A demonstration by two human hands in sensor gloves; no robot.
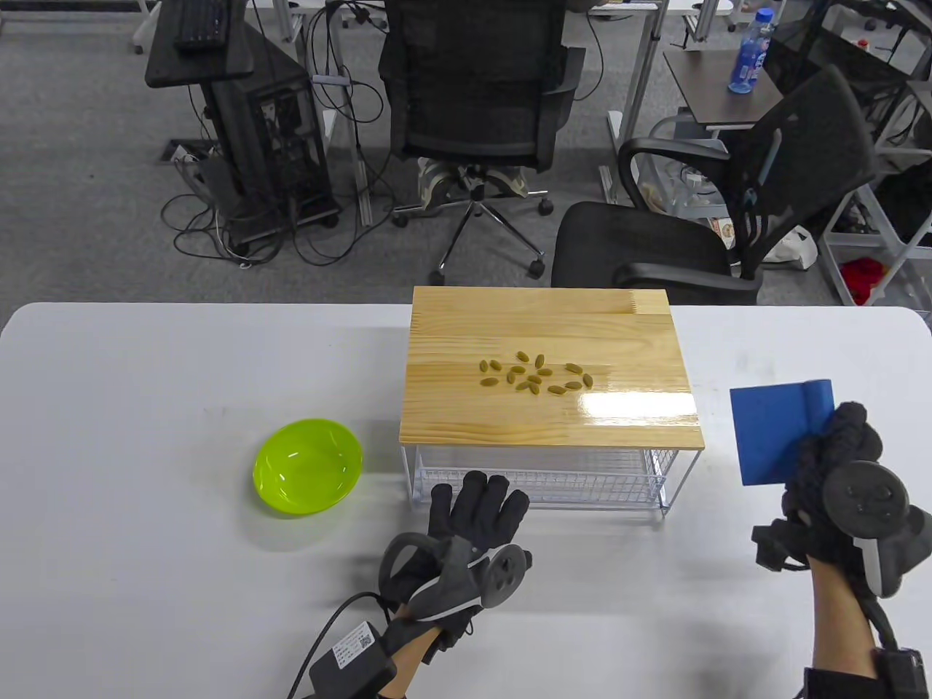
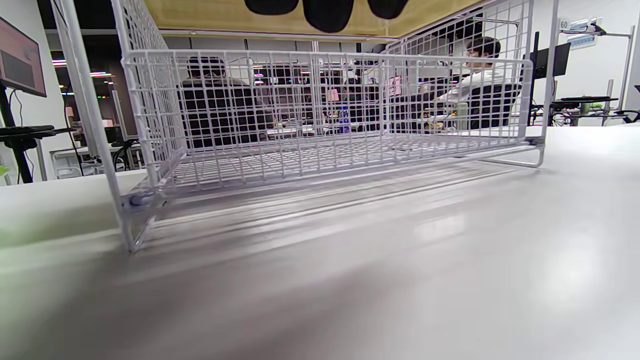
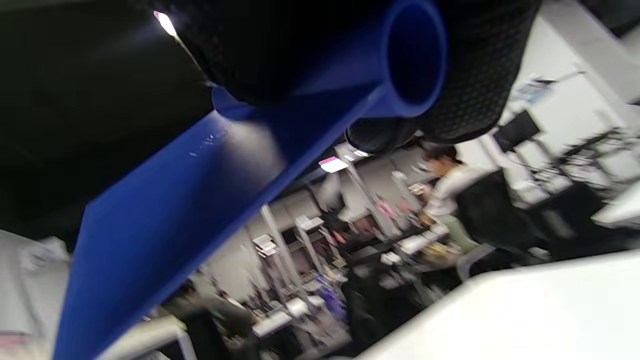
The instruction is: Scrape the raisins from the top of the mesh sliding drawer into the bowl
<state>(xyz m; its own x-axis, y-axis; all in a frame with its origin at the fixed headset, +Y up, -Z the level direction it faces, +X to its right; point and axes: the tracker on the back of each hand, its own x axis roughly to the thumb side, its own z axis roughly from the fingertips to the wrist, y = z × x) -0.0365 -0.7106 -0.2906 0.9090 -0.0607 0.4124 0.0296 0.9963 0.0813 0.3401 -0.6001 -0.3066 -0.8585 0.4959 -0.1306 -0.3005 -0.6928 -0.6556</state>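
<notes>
Your left hand (image 1: 466,539) lay flat, fingers straight, just before the mesh sliding drawer (image 1: 542,477). Your right hand (image 1: 837,473) gripped the blue scraper (image 1: 772,429) at right. The green bowl (image 1: 307,466) sat left. Farther, raisins (image 1: 535,373) dotted the wooden top (image 1: 466,393).

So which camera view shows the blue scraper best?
The table view: the whole scraper is visible there, flat blade and rolled handle, held by the right hand to the right of the drawer. The right wrist view shows it only close up and blurred. The left wrist view does not show it.
</notes>
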